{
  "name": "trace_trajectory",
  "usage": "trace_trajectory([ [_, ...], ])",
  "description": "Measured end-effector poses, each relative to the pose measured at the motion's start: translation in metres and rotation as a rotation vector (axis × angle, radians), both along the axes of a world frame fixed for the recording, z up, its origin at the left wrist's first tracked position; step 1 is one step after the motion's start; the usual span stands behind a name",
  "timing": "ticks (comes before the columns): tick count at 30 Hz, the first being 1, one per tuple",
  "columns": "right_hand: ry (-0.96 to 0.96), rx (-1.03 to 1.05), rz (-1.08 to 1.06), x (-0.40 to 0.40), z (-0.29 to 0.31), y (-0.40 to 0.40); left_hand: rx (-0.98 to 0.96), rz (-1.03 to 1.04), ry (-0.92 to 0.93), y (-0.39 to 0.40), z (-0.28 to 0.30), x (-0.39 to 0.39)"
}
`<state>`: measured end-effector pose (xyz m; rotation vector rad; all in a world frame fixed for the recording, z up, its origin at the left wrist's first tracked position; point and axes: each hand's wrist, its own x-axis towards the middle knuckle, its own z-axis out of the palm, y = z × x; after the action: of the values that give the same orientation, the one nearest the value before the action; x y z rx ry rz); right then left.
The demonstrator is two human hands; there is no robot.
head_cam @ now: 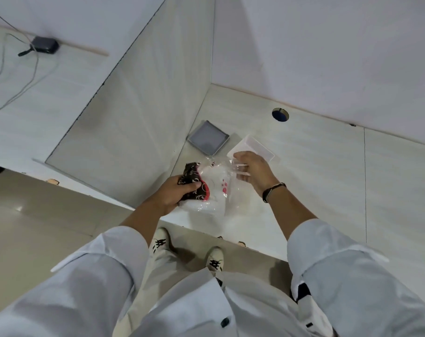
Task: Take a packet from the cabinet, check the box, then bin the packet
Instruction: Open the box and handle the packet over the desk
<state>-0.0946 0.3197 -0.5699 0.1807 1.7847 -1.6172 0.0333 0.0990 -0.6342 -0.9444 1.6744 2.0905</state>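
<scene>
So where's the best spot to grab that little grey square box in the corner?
Grip the grey box across its two outer rims, coming straight down from above. It lies flat and open-topped on the desk, tucked near the side panel, so a sideways approach from that side looks blocked. The right hand is nearest, but it holds the clear packet.

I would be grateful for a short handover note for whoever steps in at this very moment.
Left hand: closed on a dark patterned item at the mouth of the clear packet.
Right hand: gripping the packet's other edge, above the counter.
Things: white box on the counter behind the right hand; a grey square tray lies beside it.
Done: the packet is out and in hand.
Left: check the box, then bin the packet. No bin is in view.
</scene>
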Motion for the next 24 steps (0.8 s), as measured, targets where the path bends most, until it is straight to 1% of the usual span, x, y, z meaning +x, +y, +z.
trace_trajectory([
  [2, 0.174, 0.046, 0.013, 0.009, -0.007, 0.006, 0.095, 0.112, -0.015, -0.002, -0.006, 0.004],
  [5, 0.351, 0.137, 0.126, 0.026, -0.016, 0.012, 0.195, 0.205, -0.003, -0.001, -0.002, 0.006],
  [7, 0.461, 0.207, 0.209, 0.034, -0.018, 0.014, 0.228, 0.207, 0.005, 0.000, 0.001, 0.007],
  [8, 0.478, 0.231, 0.246, 0.037, -0.018, 0.014, 0.227, 0.194, 0.001, 0.001, 0.003, 0.007],
  [13, 0.448, 0.345, 0.284, 0.036, -0.017, 0.012, 0.290, 0.196, 0.024, 0.005, 0.011, 0.003],
  [16, 0.429, 0.371, 0.144, 0.031, -0.016, 0.010, 0.295, 0.236, 0.045, 0.004, 0.009, 0.000],
  [18, 0.455, 0.401, 0.124, 0.029, -0.015, 0.011, 0.308, 0.256, 0.048, 0.004, 0.010, 0.000],
  [20, 0.459, 0.359, 0.183, 0.029, -0.012, 0.013, 0.323, 0.272, 0.046, 0.004, 0.009, 0.000],
  [21, 0.411, 0.310, 0.189, 0.029, -0.011, 0.013, 0.332, 0.279, 0.045, 0.004, 0.009, 0.000],
  [24, 0.198, 0.133, 0.118, 0.029, -0.007, 0.013, 0.368, 0.294, 0.053, 0.004, 0.006, 0.000],
])
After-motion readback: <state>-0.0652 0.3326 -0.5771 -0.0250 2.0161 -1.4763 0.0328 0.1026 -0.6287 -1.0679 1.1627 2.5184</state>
